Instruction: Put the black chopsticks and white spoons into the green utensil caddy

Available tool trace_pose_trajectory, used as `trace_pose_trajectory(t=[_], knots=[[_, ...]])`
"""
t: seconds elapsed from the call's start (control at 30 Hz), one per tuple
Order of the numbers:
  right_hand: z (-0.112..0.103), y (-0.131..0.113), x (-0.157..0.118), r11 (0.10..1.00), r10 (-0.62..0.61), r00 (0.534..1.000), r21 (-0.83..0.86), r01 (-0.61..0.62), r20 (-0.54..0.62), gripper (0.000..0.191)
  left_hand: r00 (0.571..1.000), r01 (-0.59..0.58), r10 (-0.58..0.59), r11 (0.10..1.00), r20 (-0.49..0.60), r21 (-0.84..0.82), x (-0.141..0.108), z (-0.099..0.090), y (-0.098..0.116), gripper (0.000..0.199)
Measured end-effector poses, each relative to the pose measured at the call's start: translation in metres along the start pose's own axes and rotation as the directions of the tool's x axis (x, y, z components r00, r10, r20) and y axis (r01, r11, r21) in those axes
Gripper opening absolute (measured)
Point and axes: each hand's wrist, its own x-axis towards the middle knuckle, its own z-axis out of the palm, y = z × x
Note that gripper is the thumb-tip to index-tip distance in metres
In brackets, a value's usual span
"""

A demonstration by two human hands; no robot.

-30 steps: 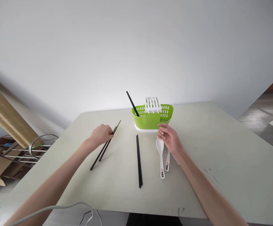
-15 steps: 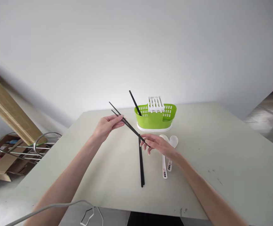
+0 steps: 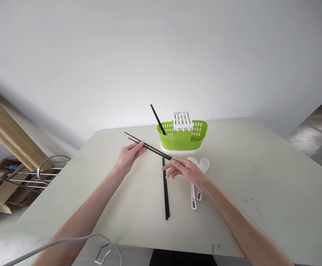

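Observation:
A pair of black chopsticks (image 3: pixel 155 150) is held above the table between both hands. My left hand (image 3: pixel 130 155) pinches it nearer the thin tips, which point up and left. At the thick ends, the thumb and fingers of my right hand (image 3: pixel 187 169) close on the pair. Another pair of black chopsticks (image 3: pixel 165 195) lies on the table below the right fingers. Two white spoons (image 3: pixel 193 197) lie just right of it, partly covered by my right hand. Behind stands a green cutlery basket (image 3: pixel 181 141) with black chopsticks (image 3: pixel 158 120) leaning in its left compartment.
A white slotted rack (image 3: pixel 183 121) sits over the basket's middle. The pale table (image 3: pixel 260 177) reaches back to a white wall (image 3: pixel 161 55). A grey cable (image 3: pixel 66 241) crosses the front left. At far left are a metal rack (image 3: pixel 43 175) and long cardboard (image 3: pixel 13 129).
The held chopsticks have tilted flatter, their thin tips lower and their thick ends higher. My left hand has come down slightly; my right fingers have shifted up at the thick ends.

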Motion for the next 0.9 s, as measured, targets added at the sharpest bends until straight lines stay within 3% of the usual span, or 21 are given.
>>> trace_pose_trajectory(t=[0.23,0.53,0.73,0.9], knots=[[-0.002,-0.001,0.001,0.999,-0.008,0.999,-0.036,0.007,-0.031,0.041,0.997,0.064,-0.064,0.998,0.052,-0.002,-0.008,0.007,-0.002,0.028],[-0.004,0.003,0.002,1.000,-0.017,0.999,-0.011,0.017,-0.033,0.041,0.982,0.138,-0.148,0.986,0.119,0.094,-0.011,0.000,0.005,0.026],[-0.002,0.000,0.000,0.999,-0.025,0.998,-0.026,0.023,-0.059,0.043,0.979,0.077,-0.112,0.978,0.173,0.195,-0.014,-0.010,0.013,0.039],[0.000,-0.005,-0.002,1.000,-0.014,0.998,0.011,0.015,-0.054,0.041,0.972,0.068,-0.090,0.992,0.218,0.109,-0.013,-0.018,0.013,0.040]])
